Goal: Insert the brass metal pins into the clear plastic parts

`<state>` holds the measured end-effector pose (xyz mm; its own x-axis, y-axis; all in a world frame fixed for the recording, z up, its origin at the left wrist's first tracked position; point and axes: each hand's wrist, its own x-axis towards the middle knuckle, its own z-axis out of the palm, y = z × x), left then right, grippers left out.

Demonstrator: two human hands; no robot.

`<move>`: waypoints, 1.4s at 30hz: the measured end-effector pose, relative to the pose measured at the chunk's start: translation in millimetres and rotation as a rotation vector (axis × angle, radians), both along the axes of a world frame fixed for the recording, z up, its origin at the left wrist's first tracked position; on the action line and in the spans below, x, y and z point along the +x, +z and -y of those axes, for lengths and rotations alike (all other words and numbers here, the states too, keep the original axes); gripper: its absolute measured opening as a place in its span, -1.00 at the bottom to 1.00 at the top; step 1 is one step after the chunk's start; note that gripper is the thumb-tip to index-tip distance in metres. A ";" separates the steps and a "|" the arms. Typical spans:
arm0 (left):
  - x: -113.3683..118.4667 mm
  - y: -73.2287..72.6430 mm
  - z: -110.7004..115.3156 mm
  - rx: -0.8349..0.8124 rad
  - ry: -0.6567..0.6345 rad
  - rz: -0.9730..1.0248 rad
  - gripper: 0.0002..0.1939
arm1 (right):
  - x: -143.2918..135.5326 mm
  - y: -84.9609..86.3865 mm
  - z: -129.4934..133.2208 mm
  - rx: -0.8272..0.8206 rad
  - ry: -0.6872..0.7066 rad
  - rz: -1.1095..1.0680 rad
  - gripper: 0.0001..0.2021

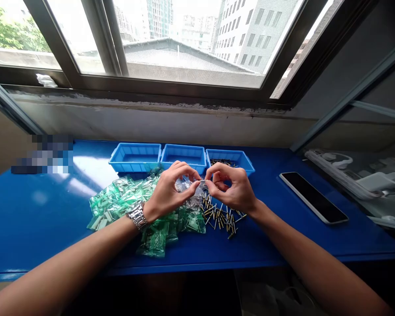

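Note:
My left hand (171, 188), with a metal watch on its wrist, pinches one end of a thin silvery metal rod (202, 180) between thumb and fingertips. At the other end, my right hand (233, 188) pinches the same rod, with the fingertips of both hands nearly meeting. Below the right hand lies a loose pile of metal rods (220, 217), silvery with brass-coloured and dark ends. Under and around the left hand spreads a heap of green plastic packets (118, 197) with pale pieces inside. Clear packets (195, 201) lie between the heap and the rods.
Three blue bins stand behind the hands: a left bin (134, 167), a middle bin (184, 151) and a right bin (248, 164) holding dark rods. A phone (312, 197) lies to the right on the blue table (39, 228). Beyond it sits a clear box (342, 177) with white cables.

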<state>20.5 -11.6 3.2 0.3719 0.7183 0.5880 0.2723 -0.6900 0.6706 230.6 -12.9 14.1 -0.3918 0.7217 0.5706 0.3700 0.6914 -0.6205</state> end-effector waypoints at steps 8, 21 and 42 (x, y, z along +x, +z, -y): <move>0.3 1.2 -0.4 -0.018 0.000 0.033 -0.98 | 0.2 -3.2 -2.9 -0.044 0.020 0.163 -0.95; -0.9 0.1 -1.0 -0.028 0.034 0.052 -0.93 | -1.0 -4.5 -0.9 -0.005 -0.033 0.108 -0.96; 0.1 3.2 1.3 0.052 0.054 0.068 -0.96 | -4.4 -0.8 3.9 -0.012 -0.037 0.035 -0.94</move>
<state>20.6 -12.9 6.4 0.2914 0.7043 0.6473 0.2654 -0.7096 0.6527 226.2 -16.8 13.3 -0.3848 0.7429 0.5478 0.4168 0.6694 -0.6150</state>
